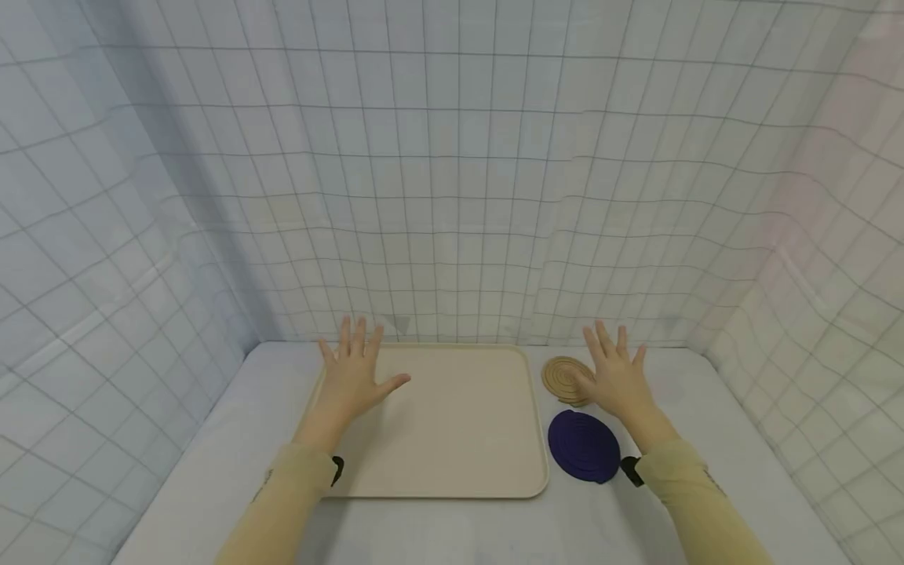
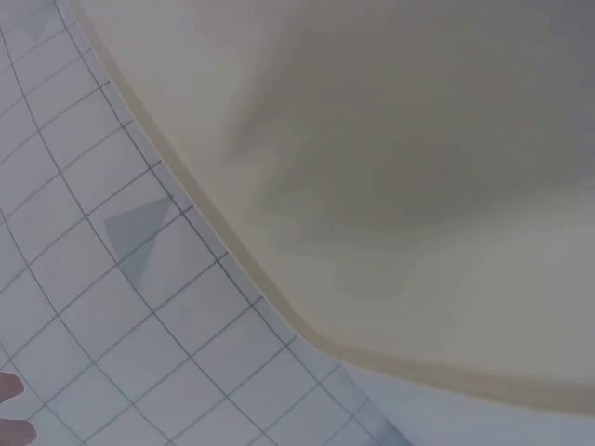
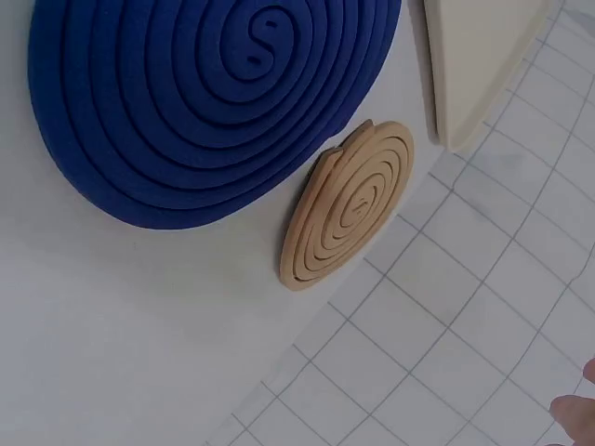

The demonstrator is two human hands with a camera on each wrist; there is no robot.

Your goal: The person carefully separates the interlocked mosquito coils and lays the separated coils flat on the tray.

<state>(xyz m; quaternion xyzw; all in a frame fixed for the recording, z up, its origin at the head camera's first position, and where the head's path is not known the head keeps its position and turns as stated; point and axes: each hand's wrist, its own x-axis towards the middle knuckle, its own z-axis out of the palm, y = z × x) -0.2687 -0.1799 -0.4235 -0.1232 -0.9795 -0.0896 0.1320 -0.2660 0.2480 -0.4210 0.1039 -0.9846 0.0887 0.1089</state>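
Yellow sleeves (image 1: pixel 275 502) reach forward over the white desk (image 1: pixel 459 534), with a black wrist piece (image 1: pixel 631 471) showing at each cuff. Nearer the wearer than the fingers of the right hand (image 1: pixel 617 384) lies the blue spiral disc (image 1: pixel 583 446), flat and almost round, with no clear long axis. Between both sets of fingers sits the cream tray (image 1: pixel 459 424), its long axis running side to side, across the way the fingers point; its left rim passes beneath the left hand (image 1: pixel 351 380).

That hand hovers, shadow falling on the tray, its fingers spread wide and pointing away, thumb out towards the tray's middle. The right fingers are fanned just as wide, aimed away and slightly left. Under the right thumb, as the head view shows it, lies the flat tan spiral disc (image 1: pixel 563 378), its notched edge facing the blue one. Beyond all the fingertips hangs the gridded curtain (image 1: pixel 459 196).
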